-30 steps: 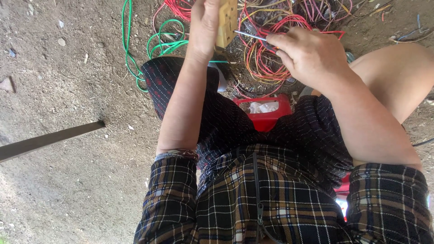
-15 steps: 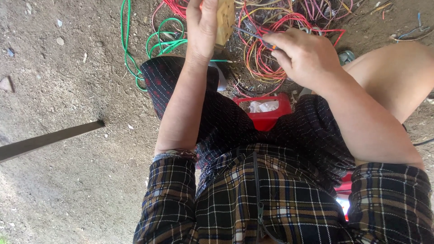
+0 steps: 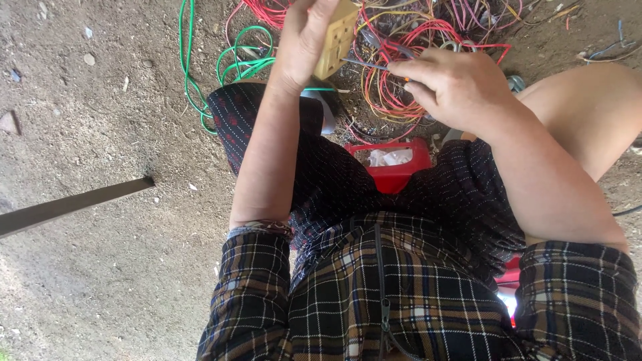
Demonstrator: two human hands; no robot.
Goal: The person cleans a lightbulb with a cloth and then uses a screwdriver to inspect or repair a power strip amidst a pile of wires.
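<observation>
ground [image 3: 100, 120]: bare dirt w/ small stones; a dark flat bar [image 3: 73, 204] lies across it at far left, well apart from the work.
green wire [image 3: 231, 63]: loose loops on the dirt, just left of the l. forearm; not touched.
left hand [image 3: 301, 40]: raised, palm toward the cam, forearm running near-vertical up from the plaid sleeve [image 3: 257, 294]; fingers clenched round the tan block, thumb on its near face.
block [image 3: 336, 37]: tan plastic piece w/ a grid of square holes, held upright & slightly tilted, above the wire pile; top edge cut off by the frame.
tool [image 3: 364, 63]: thin dark shaft, tip touching or just at the block's lower right side; can't tell if it sits in a hole.
wire pile [image 3: 428, 33]: red, yellow, pink strands tangled on the ground behind both hands.
right hand [image 3: 455, 87]: knuckles up, wrist bent in toward the block, forearm crossing from the r. knee; fingers pinched shut on the tool's handle, an orange bit showing between them.
red tub [image 3: 391, 164]: between the knees, below the hands, white scrap inside.
tip (judgement): keep the block braced steady in the l. grip, feed the tool straight along the hole axis, small force from the fingers not the arm, so the tip won't slip toward the l. palm.
</observation>
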